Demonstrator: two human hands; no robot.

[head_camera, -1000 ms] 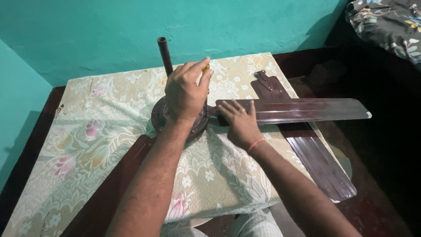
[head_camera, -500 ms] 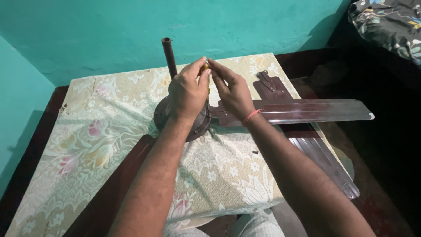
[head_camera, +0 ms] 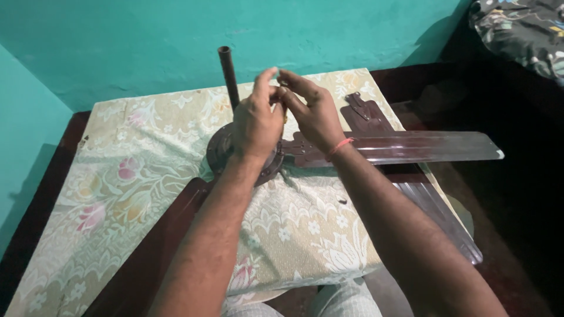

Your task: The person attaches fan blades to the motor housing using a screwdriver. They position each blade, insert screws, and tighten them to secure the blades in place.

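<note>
A dark brown ceiling fan motor (head_camera: pixel 218 151) with an upright rod (head_camera: pixel 228 73) lies on a floral tablecloth (head_camera: pixel 135 170). One glossy blade (head_camera: pixel 423 147) is attached and sticks out to the right. My left hand (head_camera: pixel 255 123) is above the motor, curled around a yellow-handled screwdriver (head_camera: pixel 286 118) that is almost wholly hidden. My right hand (head_camera: pixel 314 114) is raised beside it. Its fingertips meet my left fingers at the top of the tool.
A second blade (head_camera: pixel 437 220) with its metal bracket (head_camera: pixel 358 108) lies under the attached one at the table's right edge. Another blade (head_camera: pixel 150 249) lies at the lower left. A small dark screw (head_camera: pixel 342 202) rests on the cloth. A teal wall (head_camera: pixel 117 47) stands behind.
My right hand lifted off the attached blade and came up to join my left hand at the screwdriver's top. A small screw now shows on the cloth where that hand was.
</note>
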